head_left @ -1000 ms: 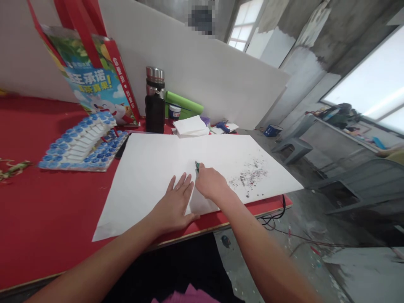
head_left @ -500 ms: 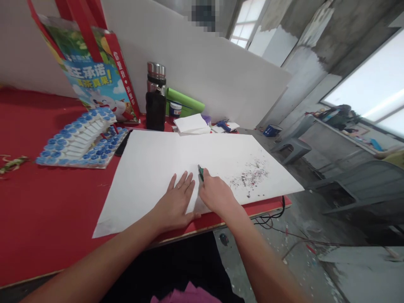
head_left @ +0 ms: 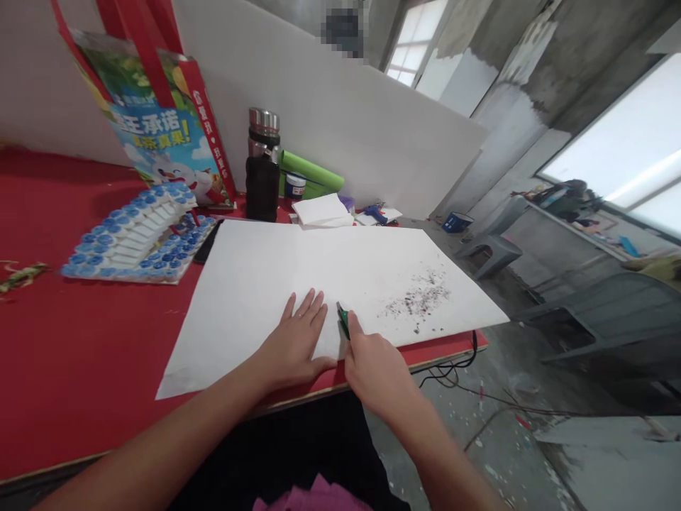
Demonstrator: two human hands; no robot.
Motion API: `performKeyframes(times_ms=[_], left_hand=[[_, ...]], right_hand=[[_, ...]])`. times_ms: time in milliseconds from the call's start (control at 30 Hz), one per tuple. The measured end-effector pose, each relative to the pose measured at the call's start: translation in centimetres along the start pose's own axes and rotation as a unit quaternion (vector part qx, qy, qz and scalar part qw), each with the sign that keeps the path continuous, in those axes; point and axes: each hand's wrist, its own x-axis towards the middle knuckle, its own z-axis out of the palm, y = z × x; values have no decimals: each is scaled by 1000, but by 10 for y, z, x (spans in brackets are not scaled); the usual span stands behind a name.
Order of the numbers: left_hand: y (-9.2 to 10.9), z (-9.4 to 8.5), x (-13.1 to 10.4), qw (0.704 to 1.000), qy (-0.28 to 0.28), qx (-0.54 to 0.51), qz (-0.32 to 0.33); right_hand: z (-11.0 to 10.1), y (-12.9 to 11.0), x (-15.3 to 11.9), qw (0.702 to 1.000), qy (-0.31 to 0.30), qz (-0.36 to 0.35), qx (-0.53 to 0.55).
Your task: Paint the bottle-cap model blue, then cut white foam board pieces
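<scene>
A large white sheet [head_left: 255, 284] lies across the red table, its near edge close to the table's front. My left hand [head_left: 295, 344] rests flat on the sheet with fingers spread, its thumb stretched toward the near edge. Just to its right, my right hand [head_left: 375, 362] is closed around a green utility knife [head_left: 343, 321], index finger along its top. The knife's tip points away from me, at the sheet. Dark crumbs [head_left: 423, 294] are scattered over the sheet's right part.
A blue-and-white model bridge [head_left: 133, 238] stands at left, before a colourful bag [head_left: 159, 128]. Behind the sheet are a thermos [head_left: 262, 167], a green roll [head_left: 313, 174], folded white paper [head_left: 323, 211] and a blue glue gun [head_left: 376, 213]. Grey chairs [head_left: 611, 312] stand at right.
My right hand has drawn the knife toward me, down to the sheet's near edge. My left hand stays pressed in place.
</scene>
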Motion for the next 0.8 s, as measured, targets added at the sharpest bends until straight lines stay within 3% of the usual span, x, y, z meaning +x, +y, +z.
performKeyframes(times_ms=[400,633,800], left_hand=[[1,-2,0,1000,7,-11,0],[4,-4,1,1000,-3,6,-16],[-2,2,4,1000,26,-2,-8]], right_hand=[[19,11,-42,1000,-24,-1,-14],[27,15,-60,997,-79,11,-16],[34,17,-73,994,-100,16,-33]])
